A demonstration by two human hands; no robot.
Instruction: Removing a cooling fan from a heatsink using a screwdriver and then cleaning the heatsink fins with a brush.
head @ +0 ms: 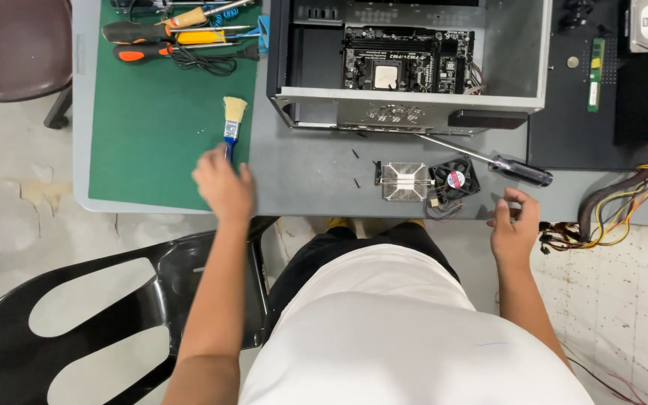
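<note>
Left hand (223, 187) closed around blue brush (231, 126) handle, bristles on green mat (151, 135). Right hand (514, 225) curled at table edge, pinching something tiny, cannot tell what. Heat sink (404, 181) and fan (454, 180) already out. Beyond, screwdriver (489, 159), open computer case (410, 112), not yet brushed.

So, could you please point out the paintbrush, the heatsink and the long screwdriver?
paintbrush (233, 112), head view, on its pale bristles.
heatsink (403, 181), head view, middle of its metal fins.
long screwdriver (520, 171), head view, on its black handle.
</note>
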